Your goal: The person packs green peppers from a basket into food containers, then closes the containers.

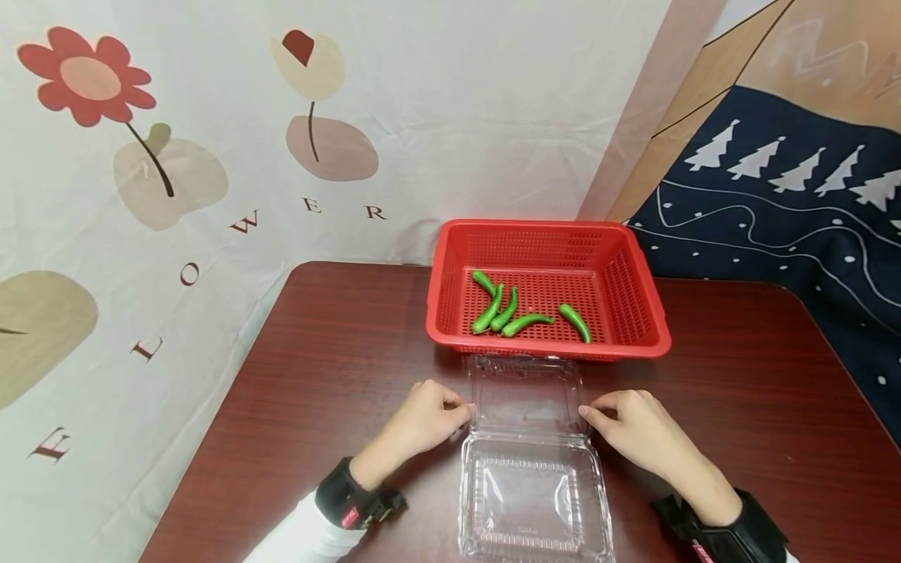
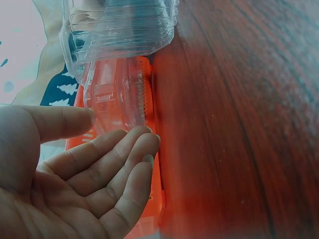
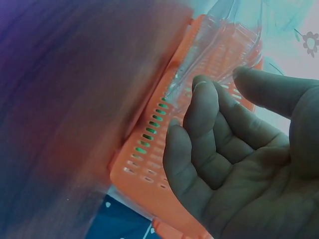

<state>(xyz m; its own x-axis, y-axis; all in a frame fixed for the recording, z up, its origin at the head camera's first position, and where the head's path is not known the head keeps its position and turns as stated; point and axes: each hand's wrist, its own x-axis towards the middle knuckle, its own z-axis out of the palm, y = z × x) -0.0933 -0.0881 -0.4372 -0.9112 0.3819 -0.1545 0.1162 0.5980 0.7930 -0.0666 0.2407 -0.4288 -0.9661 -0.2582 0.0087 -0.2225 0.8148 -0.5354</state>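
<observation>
A clear plastic clamshell container lies opened out on the table, its lid on the far side against the red basket. My left hand pinches the lid's left edge between thumb and fingers. At the opposite edge, my right hand pinches the lid the same way. In the left wrist view the lid passes by the left thumb tip and fingers. The right wrist view has the lid's edge at the right fingertips; part of the grip is hidden there. Nothing lies in the container.
Behind the container stands a red perforated basket with several green chili peppers inside. The brown table extends to both sides. A flower-printed cloth hangs at the back, and a dark blue tree-patterned cloth at the right.
</observation>
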